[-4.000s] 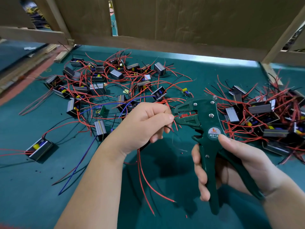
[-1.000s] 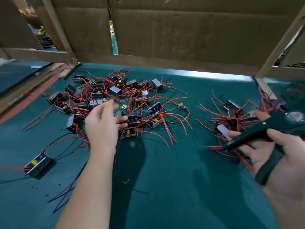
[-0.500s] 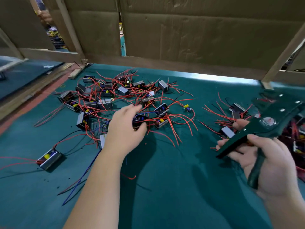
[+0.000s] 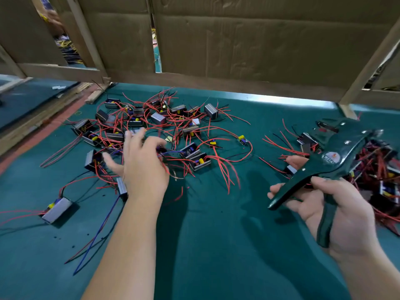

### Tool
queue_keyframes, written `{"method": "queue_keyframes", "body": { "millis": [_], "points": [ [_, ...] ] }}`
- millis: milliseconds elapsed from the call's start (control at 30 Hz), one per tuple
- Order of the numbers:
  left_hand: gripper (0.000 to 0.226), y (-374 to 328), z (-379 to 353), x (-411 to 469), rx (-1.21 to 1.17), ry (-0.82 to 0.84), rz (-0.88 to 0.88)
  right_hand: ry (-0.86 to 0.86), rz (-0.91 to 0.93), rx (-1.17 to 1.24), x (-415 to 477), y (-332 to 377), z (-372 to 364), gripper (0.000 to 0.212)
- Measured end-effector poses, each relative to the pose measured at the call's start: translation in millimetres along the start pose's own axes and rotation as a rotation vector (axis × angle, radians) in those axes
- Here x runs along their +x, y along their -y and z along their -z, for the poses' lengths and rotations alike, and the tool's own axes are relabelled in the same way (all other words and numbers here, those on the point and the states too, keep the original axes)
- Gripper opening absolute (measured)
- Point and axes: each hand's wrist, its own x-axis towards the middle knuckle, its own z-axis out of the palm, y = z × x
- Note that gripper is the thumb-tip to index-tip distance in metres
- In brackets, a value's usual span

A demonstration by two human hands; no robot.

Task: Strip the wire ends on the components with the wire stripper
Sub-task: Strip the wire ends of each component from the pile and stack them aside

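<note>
1. Two piles of components share the green surface [image 4: 216, 245]: the spread-out left pile [image 4: 158, 118] lies under my left grip [image 4: 140, 167], and the denser right pile [image 4: 381, 169] sits behind my right grip [image 4: 337, 213]
2. My left grip is apart, fingers spread over the tangle, thumb just beside a dark component [image 4: 162, 150]; blur hides whether it touches a lead
3. My right grip is clamped round the wire stripper [image 4: 333, 161], held above the surface with its head toward the right pile and its handles sprung apart
4. I judge that I am picking the next piece. I should pinch one red wire [image 4: 225, 169] near its free end and lift it clear so its neighbours do not drag. Then I feed only the tip squarely into the stripper's mouth before squeezing
5. A red offcut [image 4: 179, 197] lies on the surface near my left wrist; a cardboard wall [image 4: 259, 44] on a wooden frame [image 4: 368, 61] closes the back
</note>
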Motion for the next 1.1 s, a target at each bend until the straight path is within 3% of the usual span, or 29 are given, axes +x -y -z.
{"method": "queue_keyframes", "body": {
  "millis": [67,267,333,400,467,533,667,800,1000,1100],
  "points": [
    [0.058,0.6,3.2,0.8,-0.055,-0.005,-0.02,0.0,-0.007,-0.005,0.3,-0.3,-0.4,0.045],
    [0.068,-18.7,16.1,-14.3,-0.316,-0.028,-0.431,0.022,-0.028,0.017,-0.3,-3.1,-1.8,0.043],
    [0.063,-26.1,21.2,-19.0,-0.477,-0.063,-0.57,0.024,-0.032,0.013,-1.3,-4.2,-2.9,0.041],
    [0.055,-32.6,27.5,-21.8,-0.578,-0.21,-0.632,0.022,-0.049,0.021,-1.8,-5.0,-3.5,0.04],
    [0.041,-36.7,32.2,-22.0,-0.599,-0.347,-0.628,0.027,-0.06,0.028,-2.1,-4.9,-3.8,0.04],
    [0.032,-39.7,36.0,-20.9,-0.577,-0.366,-0.592,0.039,-0.069,0.039,-2.1,-3.6,-5.0,0.047],
    [0.035,-50.8,44.0,-9.4,-0.452,-0.248,-0.499,0.045,-0.095,0.073,-1.4,-2.1,-6.4,0.054],
    [0.039,-59.6,36.1,9.0,-0.295,0.078,-0.375,0.057,-0.101,0.082,-2.0,-0.5,-7.5,0.057],
    [0.037,-55.8,-1.4,49.8,0.008,0.346,-0.202,0.064,-0.12,0.089,-1.7,1.6,-6.0,0.058],
    [0.038,-54.5,-18.4,67.5,0.206,0.459,-0.225,0.072,-0.13,0.11,-1.9,1.9,-6.1,0.058]
  ]
}}
